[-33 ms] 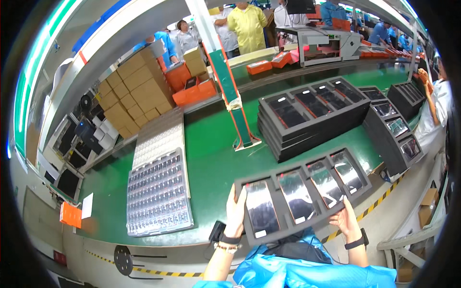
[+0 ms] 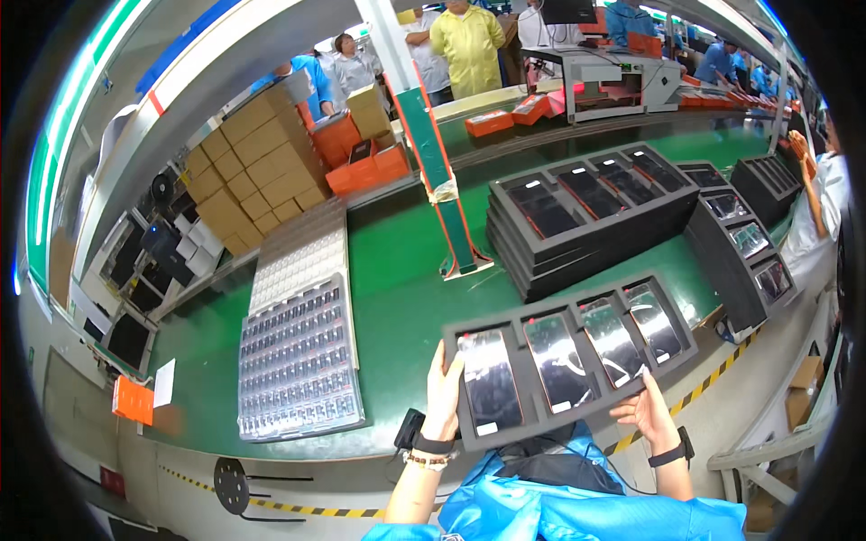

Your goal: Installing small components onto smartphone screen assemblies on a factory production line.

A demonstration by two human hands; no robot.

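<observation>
Before me, over the near edge of the green table, I hold a black foam tray (image 2: 534, 386) with several dark, glossy phones (image 2: 561, 361) in its slots. My left hand (image 2: 442, 397) grips the tray's left end, thumb along its side. At the near right edge, my right hand (image 2: 646, 415) holds the tray with the thumb up against the rim; its other fingers are partly hidden below. Bright glare lies across the phone screens. Beyond the tray stands a stack of similar black foam trays (image 2: 528, 261), the top one also filled with phones.
A clear plastic tray of small parts (image 2: 302, 361) lies left on the green table (image 2: 397, 311). A taped post (image 2: 442, 194) rises behind. Brown cartons (image 2: 257, 162) and orange boxes (image 2: 379, 169) stand far left. More foam trays (image 2: 735, 261) and a co-worker's arm (image 2: 809, 194) are right.
The left end of the held foam tray has tilted up slightly, and the glare on the phones has shifted. Both hands keep their hold.
</observation>
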